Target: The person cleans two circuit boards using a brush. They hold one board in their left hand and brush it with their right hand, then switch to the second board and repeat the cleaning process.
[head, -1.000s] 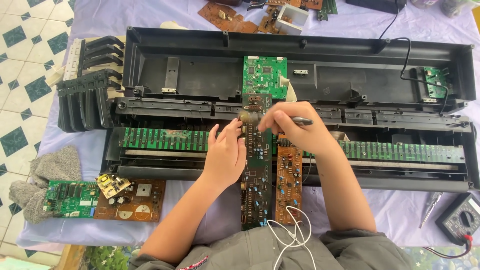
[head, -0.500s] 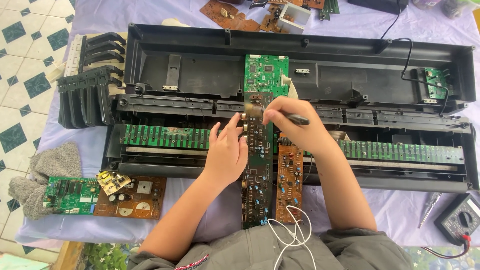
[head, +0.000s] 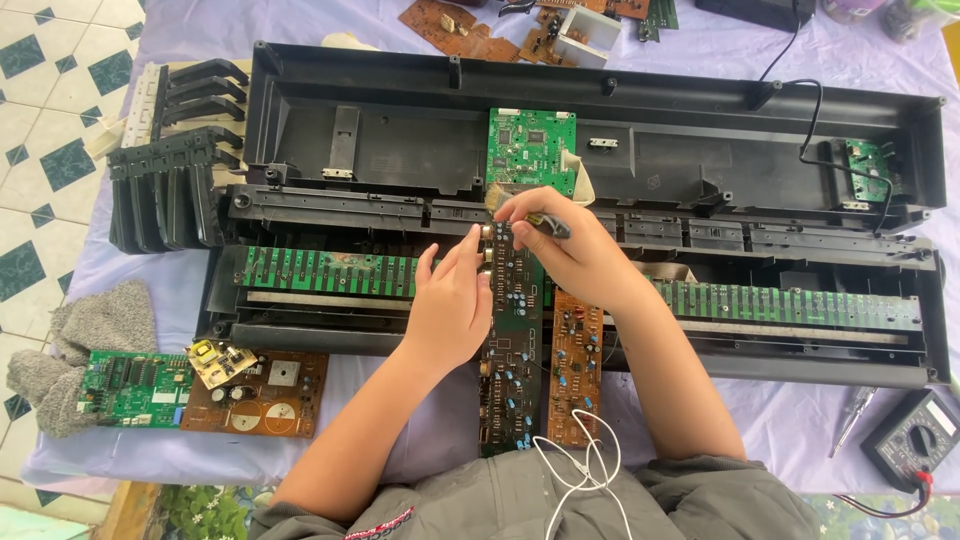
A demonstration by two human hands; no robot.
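Here the left hand (head: 452, 310), fingers loosely open, steadies the long dark circuit board (head: 510, 340) lying across the opened keyboard case (head: 400, 150), while the right hand (head: 575, 255) grips a slim tool (head: 548, 225) at the board's far end (best kept pressed flat, tip upright).

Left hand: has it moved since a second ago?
Yes. The left hand has slid right along the long dark circuit board, its fingertips now at the board's top end, closer to the green square board and the right hand.

Repair workbench: loose circuit boards (head: 205, 388), multimeter (head: 915, 440)
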